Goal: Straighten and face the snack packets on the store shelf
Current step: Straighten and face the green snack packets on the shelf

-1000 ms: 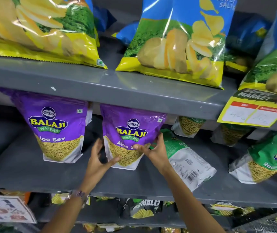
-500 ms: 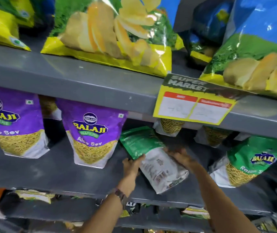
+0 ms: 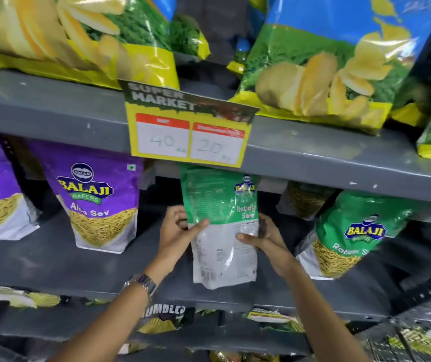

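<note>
— What does the held packet read?
— "Balaji", "Ratlami Sev": the green packet (image 3: 222,226) stands upright on the middle shelf (image 3: 52,267), long axis vertical, under a "Super Market" tag (image 3: 187,129) marked 40 and 20.
— The hands?
— Left hand (image 3: 176,235) and right hand (image 3: 268,240) pinch its two side edges.
— Neighbours?
— Two purple "Aloo Sev" packets (image 3: 99,205) left, one green packet (image 3: 350,233) right.

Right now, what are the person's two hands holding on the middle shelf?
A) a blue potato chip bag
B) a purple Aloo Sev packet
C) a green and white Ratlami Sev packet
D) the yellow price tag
C: the left hand and right hand grip the sides of the green and white Ratlami Sev packet, held upright just below the yellow price tag.
</note>
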A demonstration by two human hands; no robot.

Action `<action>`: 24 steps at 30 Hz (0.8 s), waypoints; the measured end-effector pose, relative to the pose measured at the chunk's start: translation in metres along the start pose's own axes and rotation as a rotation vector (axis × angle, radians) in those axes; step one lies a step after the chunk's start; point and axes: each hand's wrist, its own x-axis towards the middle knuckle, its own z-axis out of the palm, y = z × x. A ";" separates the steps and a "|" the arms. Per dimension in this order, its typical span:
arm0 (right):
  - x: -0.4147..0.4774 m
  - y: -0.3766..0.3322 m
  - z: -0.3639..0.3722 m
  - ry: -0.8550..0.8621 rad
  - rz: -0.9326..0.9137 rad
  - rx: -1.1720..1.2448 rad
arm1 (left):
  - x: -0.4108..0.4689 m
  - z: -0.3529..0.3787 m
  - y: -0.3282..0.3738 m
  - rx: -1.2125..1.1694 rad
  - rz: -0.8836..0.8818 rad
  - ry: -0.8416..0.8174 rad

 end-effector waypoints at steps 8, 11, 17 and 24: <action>0.011 -0.001 -0.026 0.098 -0.085 -0.026 | 0.023 0.029 0.003 0.193 0.196 -0.140; 0.012 0.005 -0.035 0.076 -0.051 -0.020 | 0.022 0.033 -0.003 0.209 0.202 -0.134; 0.011 -0.005 -0.039 0.013 -0.065 0.007 | 0.018 0.034 -0.004 0.208 0.223 -0.117; 0.011 -0.030 -0.041 0.036 -0.217 0.160 | -0.030 0.045 -0.016 0.162 0.276 0.169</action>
